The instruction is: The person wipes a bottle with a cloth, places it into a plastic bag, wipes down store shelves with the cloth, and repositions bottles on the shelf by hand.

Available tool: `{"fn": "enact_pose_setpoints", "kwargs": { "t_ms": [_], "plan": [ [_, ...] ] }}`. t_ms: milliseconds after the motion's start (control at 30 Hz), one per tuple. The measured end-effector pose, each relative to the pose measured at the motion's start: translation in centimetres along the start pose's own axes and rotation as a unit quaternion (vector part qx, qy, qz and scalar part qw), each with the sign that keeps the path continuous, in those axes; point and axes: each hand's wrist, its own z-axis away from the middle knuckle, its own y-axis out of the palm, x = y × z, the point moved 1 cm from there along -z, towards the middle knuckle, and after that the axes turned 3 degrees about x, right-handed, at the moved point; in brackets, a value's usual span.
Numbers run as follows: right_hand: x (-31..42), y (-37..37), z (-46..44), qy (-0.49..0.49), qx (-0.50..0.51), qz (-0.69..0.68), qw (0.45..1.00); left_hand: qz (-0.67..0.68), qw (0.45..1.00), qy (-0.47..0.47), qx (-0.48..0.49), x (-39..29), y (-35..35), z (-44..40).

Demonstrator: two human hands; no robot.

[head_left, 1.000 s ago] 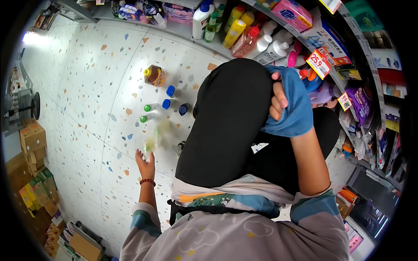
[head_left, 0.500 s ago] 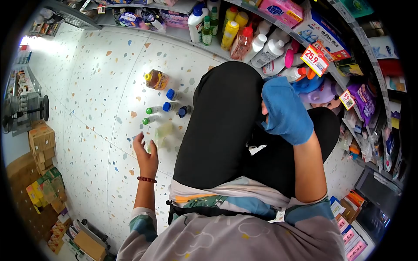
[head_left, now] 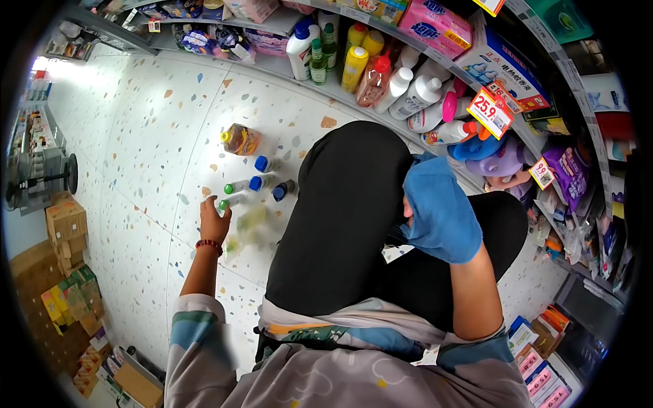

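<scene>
My left hand [head_left: 215, 222], with a beaded bracelet on its wrist, reaches over the floor with fingers apart. Its thumb and fingertips are close to a green-capped bottle [head_left: 231, 202]; contact is hard to make out. Just beyond stands a second green-capped bottle [head_left: 238, 185]. A blue cloth [head_left: 442, 214] is draped around my right hand [head_left: 408, 207], of which only a little skin shows at the cloth's edge. To the right of the green caps are blue-capped bottles [head_left: 260, 182]. Farther out is a brown bottle with a yellow cap [head_left: 241, 139]. Pale yellowish containers [head_left: 252, 224] look blurred near my knee.
My bent knee [head_left: 347, 211] rises between my hands. A shelf [head_left: 340, 92] with several cleaning bottles [head_left: 415, 95], boxes and price tags curves along the front and right. Cardboard boxes [head_left: 66, 221] and a black fan [head_left: 71, 173] are at the left.
My left hand has moved left and forward, closer to the green-capped bottle. The cloth-covered right hand stays over my lap. The camera view has shifted slightly.
</scene>
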Motion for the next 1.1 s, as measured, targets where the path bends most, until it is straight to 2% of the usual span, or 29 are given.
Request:
{"fn": "enact_pose_setpoints", "kwargs": {
  "t_ms": [100, 233, 267, 300, 400, 500, 600, 633, 667, 733, 800, 833, 900, 933, 967, 1000, 1033, 1067, 1100],
  "plan": [
    [0.5, -0.8, -0.2, 0.034, -0.006, -0.05, 0.998, -0.033, 0.999, -0.022, 0.036, 1.7, 2.1, -3.2],
    [-1.0, 1.8, 0.6, 0.038, -0.022, -0.129, 0.991, -0.052, 0.995, -0.028, 0.082, 3.5, 5.3, -6.2],
    [-1.7, 2.5, 0.7, 0.039, -0.024, -0.161, 0.986, -0.087, 0.986, -0.075, 0.12, 3.6, 4.5, -4.7],
    [-2.1, 2.7, 0.6, 0.041, -0.027, -0.182, 0.982, -0.094, 0.987, -0.059, 0.115, 3.3, 4.3, -4.5],
    [-2.5, 0.1, -1.4, 0.052, -0.063, -0.137, 0.987, -0.112, 0.987, -0.041, 0.105, 2.7, 4.8, -6.1],
    [-2.0, -1.7, -2.8, 0.055, -0.01, -0.073, 0.996, -0.111, 0.987, -0.042, 0.11, 2.1, 5.3, -7.4],
    [-2.1, -1.5, -3.2, 0.104, 0.078, -0.014, 0.991, -0.122, 0.983, -0.06, 0.121, 1.1, 4.6, -7.3],
    [-2.2, -1.2, -3.1, 0.083, 0.022, -0.053, 0.995, -0.122, 0.983, -0.061, 0.121, 0.7, 4.4, -7.2],
    [-2.3, -0.9, -2.9, 0.062, -0.035, -0.092, 0.993, -0.108, 0.986, -0.054, 0.119, 0.2, 4.0, -7.1],
    [-2.4, -1.0, -3.1, 0.07, -0.02, -0.093, 0.993, -0.096, 0.988, -0.047, 0.114, -0.9, 2.8, -6.5],
    [-2.7, -0.7, -2.9, 0.077, -0.009, -0.093, 0.993, -0.077, 0.996, 0.012, 0.032, -2.1, 1.4, -5.9],
    [-2.9, -0.1, -2.8, 0.153, -0.001, -0.185, 0.971, -0.078, 0.996, 0.016, 0.03, -2.4, 0.6, -5.6],
    [-2.6, -0.4, -2.5, 0.229, -0.003, -0.27, 0.935, -0.029, 0.994, 0.091, -0.043, -3.8, -1.1, -5.3],
    [-1.3, -1.9, -3.3, 0.177, 0.001, -0.086, 0.98, -0.029, 0.987, 0.138, -0.073, -5.7, -2.6, -4.6],
    [-0.1, -2.7, -4.1, 0.119, 0.007, 0.101, 0.988, -0.029, 0.986, 0.147, -0.076, -7.5, -4.0, -4.0],
    [1.1, -1.4, -4.9, 0.272, 0.015, 0.244, 0.931, 0.023, 0.985, 0.157, -0.061, -9.1, -5.3, -3.5],
    [1.5, -1.1, -4.8, 0.273, 0.008, 0.246, 0.93, 0.074, 0.982, 0.166, -0.045, -11.0, -6.7, -2.8],
    [1.6, -0.9, -4.7, 0.233, -0.097, 0.173, 0.952, 0.12, 0.976, 0.176, -0.039, -13.7, -8.3, -1.9],
    [1.6, -0.3, -4.7, 0.243, -0.153, 0.112, 0.951, 0.118, 0.976, 0.179, -0.043, -16.2, -9.6, -1.1]
  ]
}}
